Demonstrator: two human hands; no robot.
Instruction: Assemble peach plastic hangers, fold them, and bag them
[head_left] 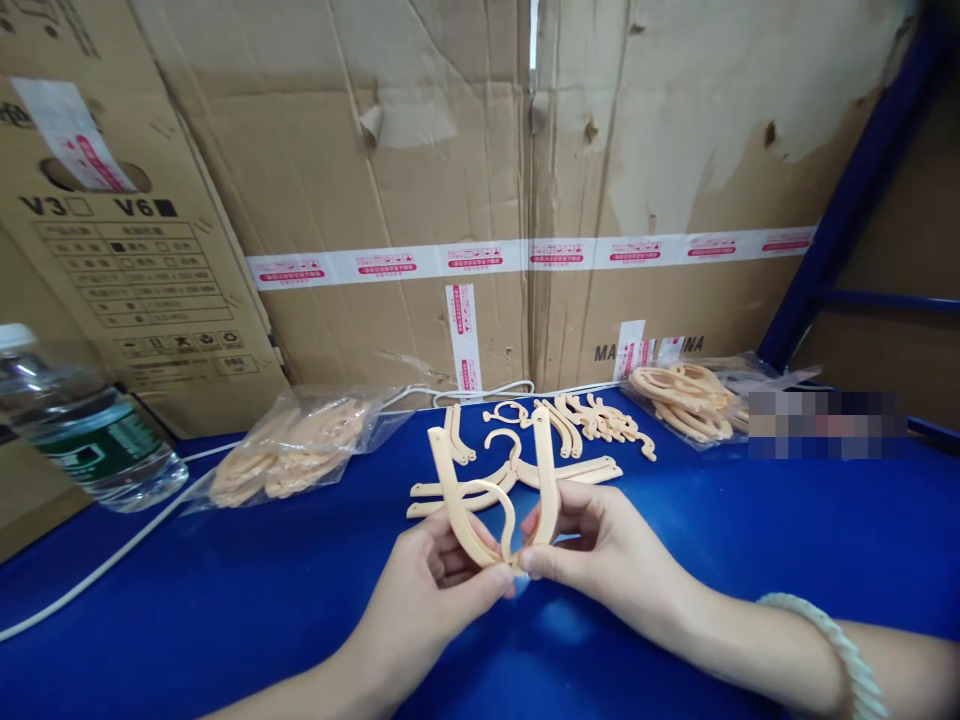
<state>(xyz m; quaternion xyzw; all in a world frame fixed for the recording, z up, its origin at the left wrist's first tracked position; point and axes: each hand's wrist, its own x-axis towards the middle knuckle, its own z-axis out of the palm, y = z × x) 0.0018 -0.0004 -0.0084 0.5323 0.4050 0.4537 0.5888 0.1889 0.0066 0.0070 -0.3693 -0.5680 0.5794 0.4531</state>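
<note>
Between my two hands is a beige folding clothes hanger [459,500], its arms bent upward in a U with the hook standing between them. My left hand [450,575] pinches it low on the left, near the joint. On the right side of the joint, the thumb and fingers of my right hand [581,545] close on it. Just behind lies another hanger [540,472] with its arms spread out flat and its hook pointing away. Loose arm pieces [559,425] and several small hook pieces [600,418] lie farther back on the blue table [712,580].
A clear plastic bag of hanger parts [300,450] rests at the back left, another bag [686,395] at the back right. A water bottle [97,440] stands far left beside a white cable [112,555]. Cardboard boxes [420,180] wall off the back; a blue metal frame [847,200] rises right.
</note>
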